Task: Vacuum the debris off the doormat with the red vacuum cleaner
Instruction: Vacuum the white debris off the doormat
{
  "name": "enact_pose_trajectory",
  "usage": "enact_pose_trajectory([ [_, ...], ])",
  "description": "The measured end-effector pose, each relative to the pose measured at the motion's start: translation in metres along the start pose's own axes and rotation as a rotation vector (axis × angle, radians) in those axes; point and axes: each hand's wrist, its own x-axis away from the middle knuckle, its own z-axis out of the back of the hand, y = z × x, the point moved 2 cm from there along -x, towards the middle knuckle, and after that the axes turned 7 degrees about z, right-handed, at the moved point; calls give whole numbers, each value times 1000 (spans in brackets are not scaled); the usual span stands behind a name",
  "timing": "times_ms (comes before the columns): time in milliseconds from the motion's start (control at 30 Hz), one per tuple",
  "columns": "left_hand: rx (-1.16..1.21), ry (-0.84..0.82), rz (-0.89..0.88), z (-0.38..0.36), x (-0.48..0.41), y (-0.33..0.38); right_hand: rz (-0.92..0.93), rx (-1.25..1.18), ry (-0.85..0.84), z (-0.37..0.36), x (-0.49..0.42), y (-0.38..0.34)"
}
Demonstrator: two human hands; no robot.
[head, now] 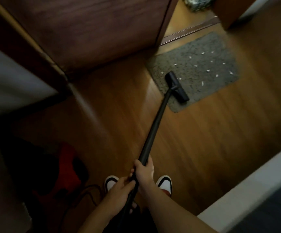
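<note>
A grey doormat [202, 52] lies on the wooden floor near a doorway, with several small white scraps of debris [208, 70] scattered over it. A long black vacuum wand [155, 126] runs from my hands to its black floor nozzle [176, 86], which rests on the mat's near left corner. My right hand [144, 170] grips the wand higher up. My left hand [121, 187] holds it just below. The red vacuum cleaner body [67, 167] sits in shadow on the floor to my left.
A dark wooden door [94, 31] stands open on the left, beside the mat. A black cable [86, 194] trails from the vacuum near my white shoes [165, 182]. A white ledge [245, 187] runs along the lower right. Bare wooden floor [203, 140] spreads between me and the mat.
</note>
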Motion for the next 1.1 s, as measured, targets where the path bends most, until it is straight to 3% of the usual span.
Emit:
enact_pose_trajectory([
  [100, -131, -2, 18, -10, 7, 7, -2, -40, -11, -1, 2, -15],
  [233, -261, 157, -54, -16, 13, 20, 5, -80, -29, -4, -6, -40],
  [367, -288, 131, 21, -21, 6, 39, 12, -125, -31, 2, -32, -63],
  [733, -488, 353, -264, -65, -11, 63, 46, -94, -24, 30, -51, -70],
  [1100, -640, 370, -250, -96, -36, 117, 83, -89, -3, 56, -93, -117],
])
